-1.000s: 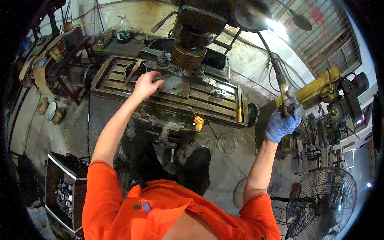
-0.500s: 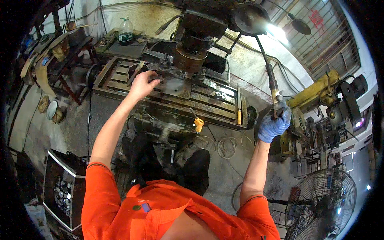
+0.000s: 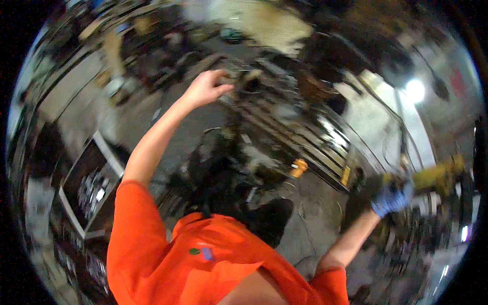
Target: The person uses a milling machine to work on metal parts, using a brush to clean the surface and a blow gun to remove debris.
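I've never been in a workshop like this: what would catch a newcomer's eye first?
Probably the bright orange cloth shirt, filling the lower middle, then the glaring white light at upper right. Next, the bare left hand shows above, left of centre, and the right hand, in a blue fabric glove, toward the right edge.

Machine shop: yellow beam (image 3: 439,173) is extending right of slotted machine table (image 3: 323,155), box (image 3: 108,154) of metal pieces (image 3: 94,195) is sitting left.

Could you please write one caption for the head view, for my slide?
Blurred workshop view: a bare left hand near the machine table, a blue-gloved right hand farther right.
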Motion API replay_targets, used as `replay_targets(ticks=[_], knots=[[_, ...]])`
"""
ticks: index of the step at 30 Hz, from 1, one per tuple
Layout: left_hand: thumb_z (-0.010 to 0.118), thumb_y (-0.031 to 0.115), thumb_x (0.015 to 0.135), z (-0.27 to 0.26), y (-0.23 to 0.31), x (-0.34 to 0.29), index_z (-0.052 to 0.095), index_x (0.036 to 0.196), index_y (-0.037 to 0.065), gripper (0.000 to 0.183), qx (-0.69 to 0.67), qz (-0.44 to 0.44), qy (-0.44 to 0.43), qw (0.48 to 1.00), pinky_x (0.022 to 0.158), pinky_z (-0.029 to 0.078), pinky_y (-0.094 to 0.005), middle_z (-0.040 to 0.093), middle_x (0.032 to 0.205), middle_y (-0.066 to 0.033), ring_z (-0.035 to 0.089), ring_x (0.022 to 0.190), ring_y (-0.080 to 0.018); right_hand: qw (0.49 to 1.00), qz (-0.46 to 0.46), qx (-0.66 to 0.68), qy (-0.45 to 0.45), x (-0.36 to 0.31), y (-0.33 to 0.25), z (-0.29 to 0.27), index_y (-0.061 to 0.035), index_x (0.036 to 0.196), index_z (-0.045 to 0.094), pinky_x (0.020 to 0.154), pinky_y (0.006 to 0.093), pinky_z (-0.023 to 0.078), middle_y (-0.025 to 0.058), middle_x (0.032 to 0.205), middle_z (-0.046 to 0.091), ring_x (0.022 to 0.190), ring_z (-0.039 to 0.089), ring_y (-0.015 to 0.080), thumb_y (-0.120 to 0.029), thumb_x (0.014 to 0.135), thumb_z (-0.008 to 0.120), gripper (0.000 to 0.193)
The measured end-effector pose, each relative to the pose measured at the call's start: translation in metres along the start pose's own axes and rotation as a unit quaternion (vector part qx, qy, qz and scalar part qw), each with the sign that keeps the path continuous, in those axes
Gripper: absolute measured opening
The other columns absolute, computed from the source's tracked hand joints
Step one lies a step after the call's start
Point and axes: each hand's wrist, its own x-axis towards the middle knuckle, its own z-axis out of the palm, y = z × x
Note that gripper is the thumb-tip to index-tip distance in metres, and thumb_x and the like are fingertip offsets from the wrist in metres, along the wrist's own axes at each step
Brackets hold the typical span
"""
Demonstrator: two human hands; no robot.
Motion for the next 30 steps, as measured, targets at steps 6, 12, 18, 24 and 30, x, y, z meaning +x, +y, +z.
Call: replay_targets(ticks=[6,12,18,24,30], knots=[[0.063,0.028,0.076,-0.165,-0.100,-0.155,0.058,0.104,0.001,0.040,0.160,-0.183,0.113,0.963,0.070,0.047,-0.0367,0.063,0.086,-0.0172,0.061,0.077,-0.0271,0.973,0.075,0.216,-0.015,0.023,0.065,-0.026,0.0036,0.106,0.056,0.086,0.0395,0.041,0.0139,0.103,0.060,0.092,0.055,0.0258,-0.027,0.084,0.049,0.038],[0.067,0.031,0.070,-0.266,-0.171,-0.380,0.060,0.101,0.004,0.042,0.356,-0.481,0.190,0.779,0.078,0.046,-0.0376,0.062,0.095,-0.0175,0.059,0.091,-0.0310,0.883,-0.295,-0.364,0.036,0.049,0.058,-0.024,-0.0080,0.082,0.065,0.054,0.0315,0.045,0.0049,0.078,0.064,0.063,0.059,0.0201,-0.022,0.074,0.065,0.017],[0.070,0.033,0.067,-0.215,-0.188,-0.432,0.059,0.105,0.007,0.047,0.306,-0.581,0.134,0.742,0.082,0.045,-0.0386,0.060,0.102,-0.0155,0.057,0.096,-0.0302,0.846,-0.230,-0.476,0.069,0.063,0.045,-0.017,-0.0103,0.080,0.065,0.049,0.0349,0.044,0.0042,0.078,0.063,0.062,0.059,0.0237,-0.036,0.078,0.056,0.028],[0.067,0.039,0.068,-0.181,-0.206,-0.409,0.058,0.094,0.007,0.042,0.419,-0.551,0.075,0.718,0.072,0.047,-0.0422,0.061,0.092,-0.0140,0.059,0.088,-0.0311,0.785,-0.267,-0.557,0.044,0.093,0.063,-0.028,-0.0097,0.087,0.065,0.054,0.0360,0.045,0.0073,0.084,0.064,0.068,0.060,0.0256,-0.030,0.079,0.054,0.025],[0.055,0.022,0.076,-0.167,-0.234,-0.397,0.058,0.098,0.012,0.024,0.462,-0.543,-0.096,0.695,0.071,0.049,-0.0406,0.061,0.098,-0.0115,0.059,0.091,-0.0290,0.985,-0.017,0.169,0.020,0.129,0.086,-0.033,-0.0054,0.094,0.064,0.064,0.0360,0.047,0.0125,0.088,0.064,0.077,0.060,0.0265,-0.024,0.082,0.048,0.027]])
